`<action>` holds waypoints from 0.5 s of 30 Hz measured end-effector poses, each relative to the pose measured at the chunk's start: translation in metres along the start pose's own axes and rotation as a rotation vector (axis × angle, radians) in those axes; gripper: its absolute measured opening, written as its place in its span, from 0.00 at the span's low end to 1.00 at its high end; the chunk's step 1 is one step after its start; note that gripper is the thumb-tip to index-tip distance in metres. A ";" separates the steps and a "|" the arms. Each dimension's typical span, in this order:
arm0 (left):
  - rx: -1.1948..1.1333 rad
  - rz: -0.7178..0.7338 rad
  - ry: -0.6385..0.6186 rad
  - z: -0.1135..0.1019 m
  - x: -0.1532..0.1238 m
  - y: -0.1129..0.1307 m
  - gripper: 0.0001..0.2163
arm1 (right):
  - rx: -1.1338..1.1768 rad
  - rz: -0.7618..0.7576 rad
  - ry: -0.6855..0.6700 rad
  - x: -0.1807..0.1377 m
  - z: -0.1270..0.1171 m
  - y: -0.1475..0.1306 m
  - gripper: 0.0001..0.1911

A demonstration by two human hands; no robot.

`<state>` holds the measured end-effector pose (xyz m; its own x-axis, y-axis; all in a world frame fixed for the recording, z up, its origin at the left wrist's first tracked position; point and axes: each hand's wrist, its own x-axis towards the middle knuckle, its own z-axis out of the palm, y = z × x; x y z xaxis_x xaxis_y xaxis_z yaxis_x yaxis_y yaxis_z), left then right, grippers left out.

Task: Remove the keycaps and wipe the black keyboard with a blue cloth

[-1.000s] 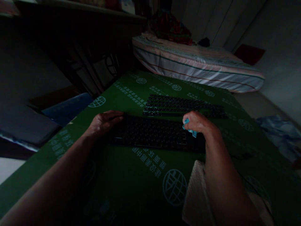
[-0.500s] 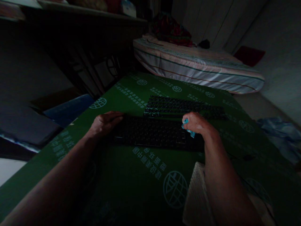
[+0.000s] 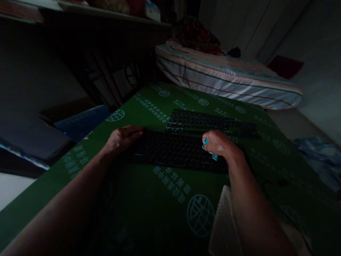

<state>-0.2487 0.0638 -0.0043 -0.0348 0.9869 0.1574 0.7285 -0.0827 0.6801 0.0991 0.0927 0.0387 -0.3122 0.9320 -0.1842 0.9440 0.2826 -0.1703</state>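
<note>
A black keyboard (image 3: 170,151) lies on the green table, most of its keycaps off and a few still in place. My left hand (image 3: 124,138) grips its left end, fingers close together over the upper corner; the thumb is hidden. Over the right part of the keyboard, my right hand (image 3: 217,143) is closed around a small turquoise item (image 3: 214,156). Its ends stick out of the fist, and its kind is too dark and covered to make out. Just behind the keyboard, loose black keycaps (image 3: 197,116) are laid out in rows.
A light, ribbed piece (image 3: 222,220) that looks like cloth or cardboard lies under my right forearm. A dark cable (image 3: 279,204) runs along the right side. Beyond the green table (image 3: 149,106) stands a bed (image 3: 226,76); a dark shelf (image 3: 119,21) is at upper left.
My right hand has shifted a little left over the keyboard with the turquoise item in it. The left hand keeps its place on the keyboard's end. The whole view has swung slightly.
</note>
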 end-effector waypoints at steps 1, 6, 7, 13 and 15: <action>-0.001 -0.003 0.001 0.000 0.000 0.000 0.31 | -0.036 0.009 -0.006 0.000 0.000 0.000 0.09; 0.018 0.024 -0.008 0.000 0.001 0.000 0.33 | -0.093 0.050 -0.047 -0.004 -0.004 0.002 0.11; 0.022 0.032 -0.011 0.000 0.001 0.000 0.32 | -0.089 0.051 -0.052 -0.004 -0.004 0.001 0.11; 0.018 0.037 0.000 0.001 0.002 -0.002 0.34 | -0.111 0.044 -0.059 -0.002 -0.004 0.002 0.11; 0.016 0.044 0.003 0.001 0.002 -0.003 0.33 | -0.120 0.069 -0.076 -0.003 -0.004 0.004 0.10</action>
<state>-0.2500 0.0660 -0.0065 -0.0043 0.9819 0.1893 0.7403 -0.1242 0.6607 0.1042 0.0923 0.0420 -0.2492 0.9316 -0.2645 0.9680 0.2481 -0.0382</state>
